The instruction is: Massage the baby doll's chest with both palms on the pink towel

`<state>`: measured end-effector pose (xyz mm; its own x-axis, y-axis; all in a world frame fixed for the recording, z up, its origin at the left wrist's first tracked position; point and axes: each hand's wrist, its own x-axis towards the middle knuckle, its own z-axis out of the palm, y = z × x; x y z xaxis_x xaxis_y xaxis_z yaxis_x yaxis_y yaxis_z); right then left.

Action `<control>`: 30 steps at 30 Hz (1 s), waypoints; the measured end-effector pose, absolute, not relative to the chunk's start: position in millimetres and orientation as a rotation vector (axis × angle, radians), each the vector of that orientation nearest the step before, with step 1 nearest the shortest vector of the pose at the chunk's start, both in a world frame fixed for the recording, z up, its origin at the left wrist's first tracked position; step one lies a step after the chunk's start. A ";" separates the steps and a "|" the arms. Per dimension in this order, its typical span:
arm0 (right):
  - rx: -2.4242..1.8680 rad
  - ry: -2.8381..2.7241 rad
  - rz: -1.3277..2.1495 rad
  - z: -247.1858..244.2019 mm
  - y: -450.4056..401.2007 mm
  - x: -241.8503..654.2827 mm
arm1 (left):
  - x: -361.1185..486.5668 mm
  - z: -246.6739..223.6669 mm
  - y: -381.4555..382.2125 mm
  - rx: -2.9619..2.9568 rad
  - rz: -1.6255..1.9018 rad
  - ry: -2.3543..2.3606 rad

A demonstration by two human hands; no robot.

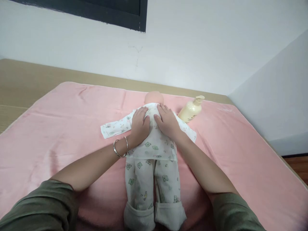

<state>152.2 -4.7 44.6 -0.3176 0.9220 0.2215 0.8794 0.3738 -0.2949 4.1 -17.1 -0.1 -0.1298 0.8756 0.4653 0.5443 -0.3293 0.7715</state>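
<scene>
A doll [154, 97] lies on a pink blanket [96, 106], its bald head pointing away from me. It wears a white printed top [156, 147] and matching trousers [141, 173] with turned-up cuffs. Its sleeves spread out to both sides. My left hand [140, 124] rests flat on the left of the upper body, fingers extended. On the right of the upper body lies my right hand [167, 121], palm down with its fingers stretched out. Neither hand grips anything. The doll's face is not visible.
A pale yellow pump bottle [190, 110] leans or lies beside the right sleeve. Behind the blanket run a wooden edge [108, 80] and a white wall with a dark frame [120, 14]. Another wall stands at the right.
</scene>
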 end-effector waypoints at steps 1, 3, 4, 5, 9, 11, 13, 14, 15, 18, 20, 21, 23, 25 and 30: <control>-1.604 -2.263 0.119 43.8 -14.3 147.6 | 3.8 -0.3 -17.0 1.812 1.440 1.596; -1.566 -2.279 0.021 42.5 -35.4 137.2 | 2.6 -0.3 -16.8 1.810 1.436 1.595; -1.501 -2.329 0.000 42.3 -42.8 133.5 | 2.0 -0.2 -16.8 1.820 1.436 1.585; -1.430 -2.387 0.005 42.5 -46.0 131.9 | 1.5 -0.2 -16.7 1.836 1.437 1.573; -1.383 -2.472 0.199 45.7 -17.5 147.2 | 1.8 -1.7 -16.6 1.862 1.429 1.580; -1.507 -2.383 0.270 46.3 1.0 157.8 | 3.1 -3.0 -16.7 1.852 1.421 1.590; -1.629 -2.286 0.262 45.5 4.3 160.3 | 4.3 -3.8 -16.9 1.837 1.417 1.595; -1.666 -2.248 0.225 44.5 -1.1 157.7 | 4.5 -3.9 -17.0 1.827 1.417 1.601; -1.675 -2.224 0.170 43.3 -10.2 153.0 | 4.5 -3.7 -17.1 1.816 1.417 1.609; -1.505 -2.302 0.026 40.3 -41.8 135.6 | 3.1 -2.3 -17.0 1.811 1.415 1.613; -1.343 -2.414 0.030 40.5 -48.6 131.1 | 2.1 -1.4 -16.6 1.836 1.413 1.589; -1.283 -2.467 0.069 41.5 -45.0 132.7 | 1.8 -1.3 -16.3 1.851 1.413 1.576; -1.227 -2.530 0.175 44.5 -27.0 142.2 | 1.9 -1.9 -15.9 1.865 1.413 1.574; -1.255 -2.532 0.258 47.5 -5.8 154.1 | 2.7 -3.1 -15.9 1.859 1.409 1.589; -1.631 -2.298 0.162 47.0 -10.6 150.3 | 3.5 -4.0 -17.3 1.828 1.407 1.600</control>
